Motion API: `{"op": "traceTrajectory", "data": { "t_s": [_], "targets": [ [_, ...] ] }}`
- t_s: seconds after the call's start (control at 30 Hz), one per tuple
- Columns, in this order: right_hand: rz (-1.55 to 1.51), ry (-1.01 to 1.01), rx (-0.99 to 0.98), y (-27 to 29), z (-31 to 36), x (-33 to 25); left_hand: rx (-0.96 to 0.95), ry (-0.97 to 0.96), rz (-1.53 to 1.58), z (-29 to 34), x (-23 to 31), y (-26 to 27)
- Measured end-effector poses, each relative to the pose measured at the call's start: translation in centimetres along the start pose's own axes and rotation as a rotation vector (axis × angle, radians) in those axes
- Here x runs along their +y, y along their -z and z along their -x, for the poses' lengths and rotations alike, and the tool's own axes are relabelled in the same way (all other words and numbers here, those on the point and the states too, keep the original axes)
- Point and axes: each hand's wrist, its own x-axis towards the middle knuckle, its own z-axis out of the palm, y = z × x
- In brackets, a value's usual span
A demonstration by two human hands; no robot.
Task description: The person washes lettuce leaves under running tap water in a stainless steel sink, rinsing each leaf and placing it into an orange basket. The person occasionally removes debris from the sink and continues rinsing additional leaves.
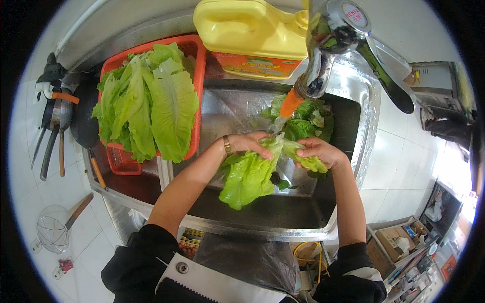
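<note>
Over the steel sink [268, 214], my left hand [251, 145] is closed on a green lettuce leaf [247, 179] that hangs down below it. My right hand [321, 152] grips a smaller part of lettuce [309, 162] beside it; whether the two pieces are joined I cannot tell. Water falls from the orange tip of the faucet [312, 76] just above and between my hands. More lettuce leaves [305, 123] lie in the sink behind my right hand. Dark green scraps [282, 183] show below my hands.
A red plastic basket [201, 65] piled with lettuce leaves [151, 101] stands at the sink's left. Behind the sink sits a yellow jug [250, 30]. The faucet's lever [386, 76] sticks out to the right. Pans [83, 116] and a wire strainer [53, 230] hang at the left.
</note>
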Motion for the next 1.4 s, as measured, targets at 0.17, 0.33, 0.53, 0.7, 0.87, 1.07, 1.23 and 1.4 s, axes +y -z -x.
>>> {"op": "traceTrajectory", "data": {
  "t_s": [0.17,0.33,0.53,0.7,0.87,1.07,1.23,1.4],
  "targets": [
    [-0.295,0.156,-0.26,2.2,1.1,0.3,-0.183,-0.065,0.233,0.1,-1.4,0.3],
    [-0.419,0.215,0.175,1.8,1.1,1.4,-0.24,-0.222,0.417,0.0,-1.8,0.3],
    [-0.191,0.267,0.246,-2.7,-1.7,0.6,0.117,-0.274,0.712,-1.3,-1.4,-1.9],
    [0.215,0.425,0.413,-4.9,-2.6,0.4,0.333,-0.283,0.253,-1.1,-1.0,-2.3],
    [0.102,0.057,0.502,-0.2,0.1,-1.6,0.357,-0.018,-0.323,0.3,-0.7,0.9],
    [0.558,0.276,0.3,-1.8,-2.0,-0.2,0.288,-0.007,-0.038,1.3,-1.3,2.1],
    [1.126,0.708,0.707,-6.3,-4.0,0.4,0.36,-0.041,0.103,1.5,-1.8,1.3],
    [1.348,0.511,0.69,-5.3,-5.7,-1.2,0.471,-0.118,-0.159,1.6,-1.9,2.3]
  ]
}}
